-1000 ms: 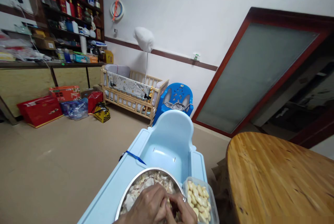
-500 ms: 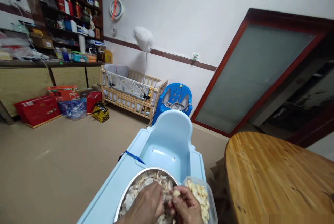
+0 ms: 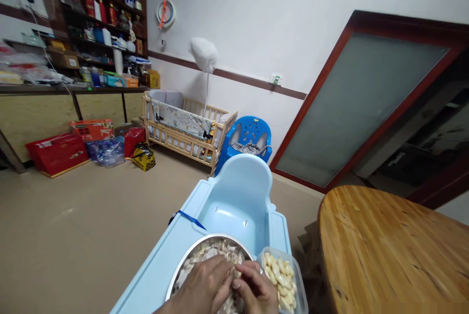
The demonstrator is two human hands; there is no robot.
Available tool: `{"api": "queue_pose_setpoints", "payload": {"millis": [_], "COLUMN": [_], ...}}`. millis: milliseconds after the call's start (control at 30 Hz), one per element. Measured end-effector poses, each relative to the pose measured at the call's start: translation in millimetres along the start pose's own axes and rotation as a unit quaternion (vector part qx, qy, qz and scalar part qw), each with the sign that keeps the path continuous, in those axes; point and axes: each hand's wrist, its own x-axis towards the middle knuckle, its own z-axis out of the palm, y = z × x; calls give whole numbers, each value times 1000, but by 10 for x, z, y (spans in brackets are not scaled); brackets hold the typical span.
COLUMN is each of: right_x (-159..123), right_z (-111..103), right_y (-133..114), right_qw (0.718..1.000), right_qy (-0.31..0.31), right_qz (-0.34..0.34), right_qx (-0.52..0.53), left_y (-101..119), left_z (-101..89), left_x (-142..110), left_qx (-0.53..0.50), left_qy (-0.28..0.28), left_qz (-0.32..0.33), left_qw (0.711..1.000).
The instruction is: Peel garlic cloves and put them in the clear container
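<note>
Both hands meet over a round metal bowl (image 3: 175,282) of papery garlic skins (image 3: 208,250). My left hand (image 3: 207,282) is closed, its fingertips pinching at a small garlic clove (image 3: 236,272) from the left. From the other side, the thumb and fingers of my right hand (image 3: 258,287) close on the same clove, hiding most of it. Just right of that hand is a clear plastic container (image 3: 301,284) of pale peeled garlic cloves (image 3: 281,275). Bowl and container rest on a light blue plastic child's chair (image 3: 154,260).
A round-edged wooden table (image 3: 395,240) stands close on the right. Beyond the light blue chair are a blue plastic seat (image 3: 252,131) and a wooden crib (image 3: 183,143). Bags, including a red one (image 3: 56,155), sit on the floor at left, below a cluttered counter (image 3: 110,90).
My right hand has moved slightly left and turned inward, bringing its fingertips against the left ones. The clove that showed plainly in its fingers is now mostly covered. The view has shifted slightly.
</note>
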Motion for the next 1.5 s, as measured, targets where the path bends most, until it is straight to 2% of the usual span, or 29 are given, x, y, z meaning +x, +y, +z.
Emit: {"api": "queue_pose_setpoints", "payload": {"millis": [233, 333, 533, 700, 800, 900, 967, 1100, 1200, 1300, 1500], "right_x": [-2, 9, 15, 14, 22, 49, 71, 79, 59, 64, 80], "right_z": [-52, -78, -106, -111, -87, -95, -125, -160, -137, -129, -129], "right_y": [-38, -70, -86, -74, -91, -111, -106, -47, -12, -33, -121], "right_qw": [989, 977, 965, 971, 985, 998, 998, 978, 961, 969, 995], "right_qy": [-28, -77, -117, -130, -100, -42, -32, -13, -9, -34, -80], "right_qz": [-99, -141, -171, -150, -124, -44, 27, 149, 195, 174, 43], "right_qx": [-110, -140, -159, -134, -71, 14, 55, 146, 196, 169, 32], "left_y": [-41, -69, -77, -55, -26, -10, -13, -43, -64, -58, 23], "left_z": [71, 102, 120, 102, 90, 105, 126, 169, 173, 123, -19], "left_x": [-27, -44, -49, -26, -2, 15, 17, 4, -9, -11, 31], "left_qx": [26, 62, 114, 118, 102, 101, 116, 164, 165, 108, -5], "left_qy": [39, 32, 21, 27, 37, 57, 60, 42, 36, 40, 19], "left_qz": [35, 46, 49, 43, 9, -32, -43, -42, -38, -30, -7], "left_qw": [998, 996, 992, 992, 994, 993, 990, 985, 985, 993, 1000]}}
